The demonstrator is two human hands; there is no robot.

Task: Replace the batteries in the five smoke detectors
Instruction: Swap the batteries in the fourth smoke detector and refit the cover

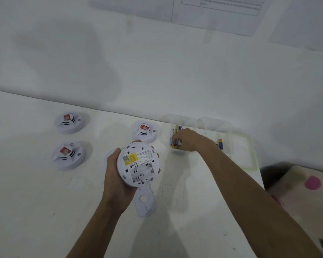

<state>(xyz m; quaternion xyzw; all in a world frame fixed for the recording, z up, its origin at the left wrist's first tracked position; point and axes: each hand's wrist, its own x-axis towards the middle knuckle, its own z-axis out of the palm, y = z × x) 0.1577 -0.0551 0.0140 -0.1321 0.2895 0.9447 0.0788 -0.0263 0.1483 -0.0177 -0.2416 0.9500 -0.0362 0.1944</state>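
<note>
On the left of the white table (pixel 35 202) sits a round white smoke detector with a red sticker (pixel 69 122), and its twin (pixel 68 155) sits nearer to us. Both are face up, waiting their turn. A third one (pixel 145 131) sits farther right. Our left hand (pixel 116 175) curls round the open white detector (pixel 139 164) and tips its back up at us, so the battery slot, which looks empty, is easy to fill. The flat white back plate (pixel 145 203) lies below it, out of the way. Our right hand (pixel 189 139) dips into the clear plastic box (pixel 251 146), fingers bent down on the blue and yellow batteries (pixel 176 142). We cannot tell if it has one yet.
</note>
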